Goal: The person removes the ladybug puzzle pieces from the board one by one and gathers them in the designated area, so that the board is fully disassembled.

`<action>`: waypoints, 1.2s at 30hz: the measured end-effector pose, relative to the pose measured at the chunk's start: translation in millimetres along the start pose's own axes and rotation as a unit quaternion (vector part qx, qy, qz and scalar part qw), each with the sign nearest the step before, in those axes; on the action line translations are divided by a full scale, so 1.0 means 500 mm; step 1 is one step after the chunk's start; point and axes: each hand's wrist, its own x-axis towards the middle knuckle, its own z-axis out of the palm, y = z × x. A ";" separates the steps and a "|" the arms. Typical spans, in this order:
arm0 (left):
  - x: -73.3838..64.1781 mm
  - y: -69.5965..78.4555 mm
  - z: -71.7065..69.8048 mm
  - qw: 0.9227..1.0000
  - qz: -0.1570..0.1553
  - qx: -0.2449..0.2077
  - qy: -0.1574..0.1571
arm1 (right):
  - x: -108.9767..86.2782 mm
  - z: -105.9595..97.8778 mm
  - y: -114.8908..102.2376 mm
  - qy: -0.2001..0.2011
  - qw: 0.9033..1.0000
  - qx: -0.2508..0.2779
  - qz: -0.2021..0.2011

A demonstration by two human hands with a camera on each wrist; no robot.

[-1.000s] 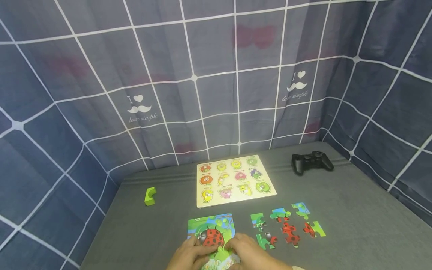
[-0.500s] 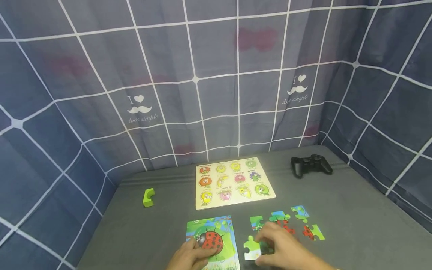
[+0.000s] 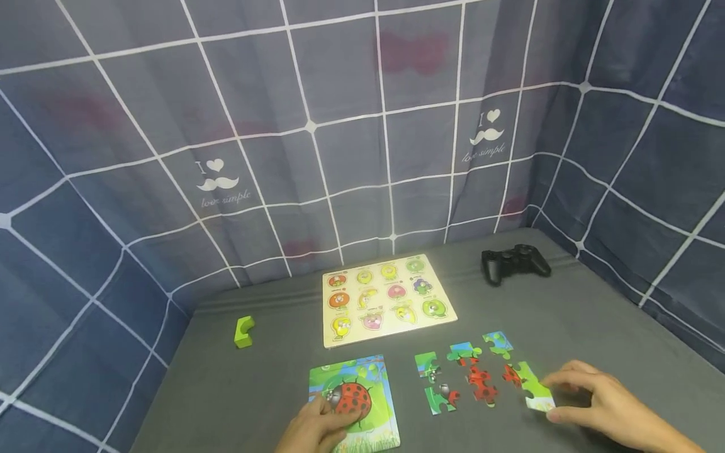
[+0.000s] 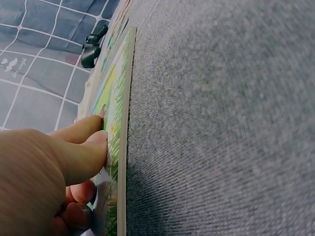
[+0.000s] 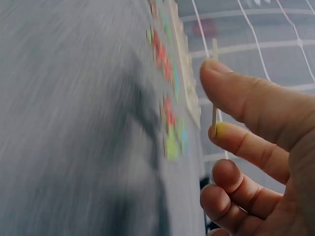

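In the head view, a ladybug puzzle board (image 3: 378, 377) lies flat near the table's front edge. My left hand (image 3: 314, 426) rests on its left side, the index finger extended across the ladybug picture. In the left wrist view, the thumb (image 4: 91, 156) and index finger touch the board's printed face; the other fingers are bent. Farther right, my right hand (image 3: 606, 402) pinches a green-and-white jigsaw piece (image 3: 539, 401) between thumb and index finger. The right wrist view shows this piece (image 5: 214, 118) edge-on, above the table. Just beyond it lies a red-and-green jigsaw piece (image 3: 527, 377).
Several loose ladybug jigsaw pieces (image 3: 481, 385) lie between the hands. Behind them is a wooden fruit puzzle board (image 3: 354, 314). A black game controller (image 3: 514, 262) stands at the back right, a green block (image 3: 243, 332) at the left. A checked curtain (image 3: 351, 157) encloses the table.
My right hand has lifted a jigsaw piece off the ladybug board and carried it right, past the loose pieces. The left hand stays on the board. The head view has shifted slightly.
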 end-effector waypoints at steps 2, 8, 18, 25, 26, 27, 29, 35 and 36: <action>0.001 0.000 0.003 1.000 0.016 -0.002 0.013 | -0.018 -0.016 0.011 0.005 1.000 -0.008 0.009; 0.003 -0.002 0.008 1.000 0.013 -0.011 0.015 | -0.040 -0.022 0.032 0.002 1.000 -0.009 -0.027; 0.006 -0.004 0.013 0.999 0.040 0.002 0.024 | -0.029 -0.020 0.047 -0.075 0.995 0.000 -0.062; 0.006 -0.009 0.015 0.998 0.057 0.007 0.033 | -0.021 -0.019 0.044 -0.074 0.995 0.000 -0.065; 0.006 -0.011 0.018 0.997 0.063 0.012 0.038 | -0.021 -0.019 0.045 -0.074 0.995 -0.002 -0.064; 0.005 -0.013 0.019 0.997 0.067 0.015 0.040 | -0.021 -0.019 0.045 -0.075 0.995 -0.004 -0.063; 0.003 -0.015 0.021 0.996 0.072 0.018 0.047 | -0.021 -0.017 0.046 -0.080 0.995 -0.004 -0.060; 0.003 -0.015 0.016 0.998 0.054 0.016 0.027 | -0.022 -0.009 0.047 -0.071 0.995 -0.010 -0.069; 0.003 -0.015 0.014 0.998 0.052 0.015 0.023 | -0.022 -0.008 0.047 -0.067 0.995 -0.011 -0.073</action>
